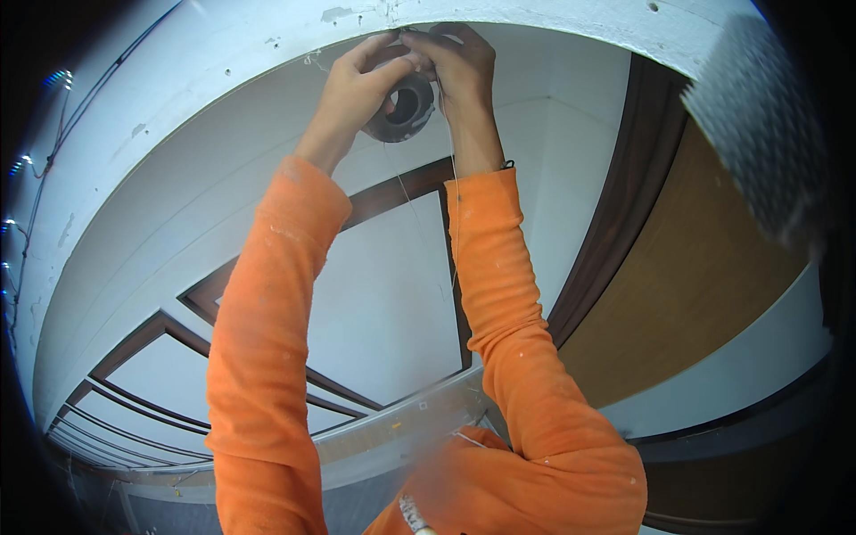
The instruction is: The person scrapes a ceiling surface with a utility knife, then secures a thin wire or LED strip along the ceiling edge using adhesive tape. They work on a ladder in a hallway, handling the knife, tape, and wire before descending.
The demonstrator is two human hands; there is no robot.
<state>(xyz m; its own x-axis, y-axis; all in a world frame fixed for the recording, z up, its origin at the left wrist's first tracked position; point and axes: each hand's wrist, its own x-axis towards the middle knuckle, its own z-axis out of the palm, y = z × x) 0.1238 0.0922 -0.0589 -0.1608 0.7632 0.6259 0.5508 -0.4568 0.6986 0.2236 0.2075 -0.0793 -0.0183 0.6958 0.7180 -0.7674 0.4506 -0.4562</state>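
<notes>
Both my arms, in orange sleeves, reach up to the lower edge of a white painted surface (499,16). A dark ring-shaped roll (416,120), which looks like tape, hangs in my left hand (357,85), some of its fingers curled through the hole. That hand's thumb and forefinger come together near the edge, close to my right fingertips. My right hand (464,71) is bent with its fingers pinched at the same spot; what lies between them is too small to make out. Thin pale threads (453,223) dangle below the hands.
Dark cables (107,76) with small lights run along the left side. Below are white panels in brown frames (401,187). A dark brown trim (615,205) and a tan panel (678,276) curve along the right. A blurred grey textured object (758,125) stands close at the upper right.
</notes>
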